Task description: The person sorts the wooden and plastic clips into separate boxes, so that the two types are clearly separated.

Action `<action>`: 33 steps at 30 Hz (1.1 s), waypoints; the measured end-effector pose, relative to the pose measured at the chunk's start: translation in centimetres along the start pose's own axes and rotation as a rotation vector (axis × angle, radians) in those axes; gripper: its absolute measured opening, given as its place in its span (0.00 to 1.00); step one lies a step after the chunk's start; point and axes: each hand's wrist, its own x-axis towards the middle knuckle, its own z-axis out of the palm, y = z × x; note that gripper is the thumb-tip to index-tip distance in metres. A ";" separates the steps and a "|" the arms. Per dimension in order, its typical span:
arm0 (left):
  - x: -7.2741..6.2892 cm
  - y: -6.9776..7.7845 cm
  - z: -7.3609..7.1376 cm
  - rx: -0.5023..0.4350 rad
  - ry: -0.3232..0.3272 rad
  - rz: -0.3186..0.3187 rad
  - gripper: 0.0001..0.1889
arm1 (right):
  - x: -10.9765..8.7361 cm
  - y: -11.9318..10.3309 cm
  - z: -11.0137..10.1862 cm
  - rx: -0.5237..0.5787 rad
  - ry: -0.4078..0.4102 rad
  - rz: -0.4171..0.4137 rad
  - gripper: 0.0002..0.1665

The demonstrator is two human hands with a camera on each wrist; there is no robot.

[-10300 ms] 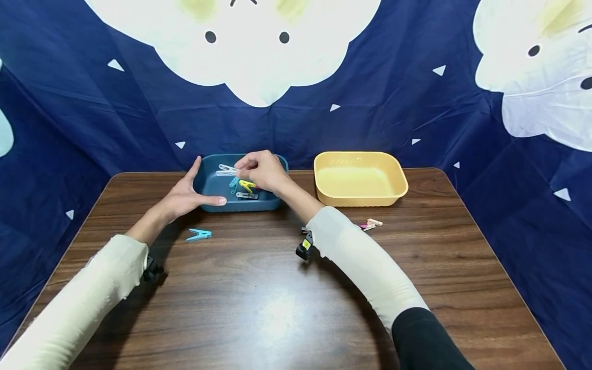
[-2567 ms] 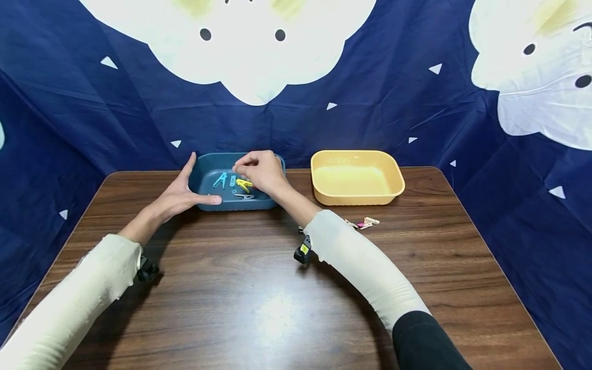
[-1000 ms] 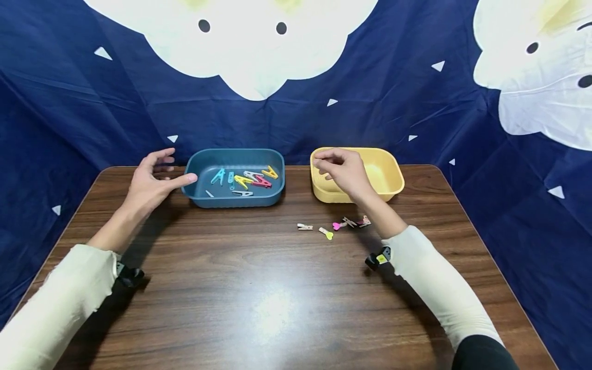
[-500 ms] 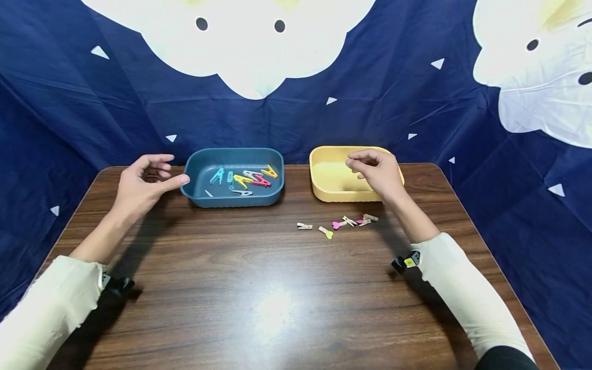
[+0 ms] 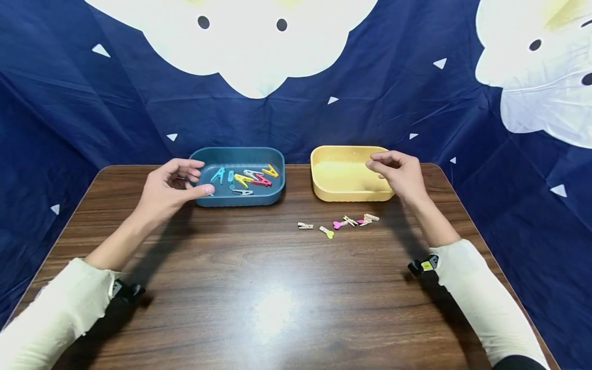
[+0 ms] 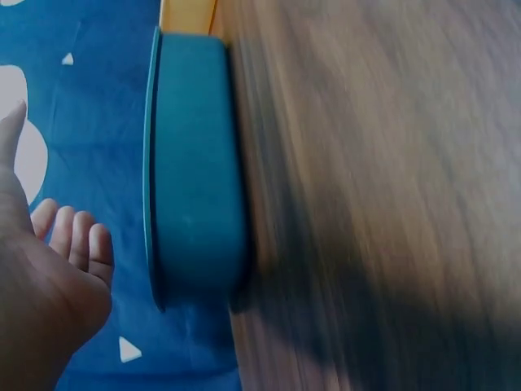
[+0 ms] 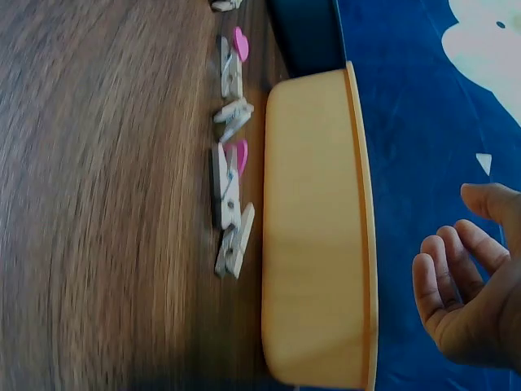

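Note:
My left hand [image 5: 172, 186] hovers at the left end of the blue bin [image 5: 238, 201], fingers loosely bent and holding nothing. Inside that bin lie several plastic clothespins: teal, yellow, white, grey and a red clothespin [image 5: 262, 181]. Over the right end of the yellow bin [image 5: 351, 196] is my right hand [image 5: 401, 173], its fingers relaxed with nothing between them. The right wrist view also shows this hand [image 7: 468, 285] apart from the yellow bin's rim. Small wooden clothespins [image 5: 350, 221], some with pink or yellow hearts, lie on the table in front of the yellow bin.
Both bins stand at the back edge of the brown wooden table [image 5: 222, 288], with a gap between them. Behind hangs a dark blue curtain [image 5: 296, 123] with white cloud shapes. A wooden clothespin [image 5: 305, 225] lies apart, left of the yellow heart clip [image 5: 327, 232].
The blue clothespin on the table at first now lies in the blue bin. My right hand has left that bin and moved right past the yellow one; my left hand let go, withdrew, then came back.

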 end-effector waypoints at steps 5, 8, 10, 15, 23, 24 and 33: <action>-0.3 0.9 1.3 -0.007 -0.064 0.000 0.26 | 0.1 0.7 -1.2 -0.053 0.028 0.004 0.19; -0.5 1.5 2.1 -0.014 -0.098 -0.003 0.25 | 0.2 1.0 -1.8 -0.056 0.055 0.018 0.19; -0.5 1.8 2.7 -0.027 -0.125 -0.002 0.25 | 0.2 1.2 -2.2 -0.058 0.075 0.025 0.21; -0.9 2.2 4.0 -0.063 -0.200 -0.011 0.25 | 0.4 1.6 -2.9 -0.096 0.097 0.056 0.28; -1.4 2.5 6.1 -0.099 -0.305 -0.037 0.28 | 0.4 2.2 -3.9 -0.193 0.094 0.117 0.38; -1.4 2.6 6.3 -0.111 -0.314 -0.040 0.29 | 0.5 2.3 -4.0 -0.199 0.087 0.122 0.40; -1.8 3.1 8.9 -0.184 -0.415 -0.079 0.38 | 0.3 3.7 -4.7 -0.199 0.005 0.182 0.51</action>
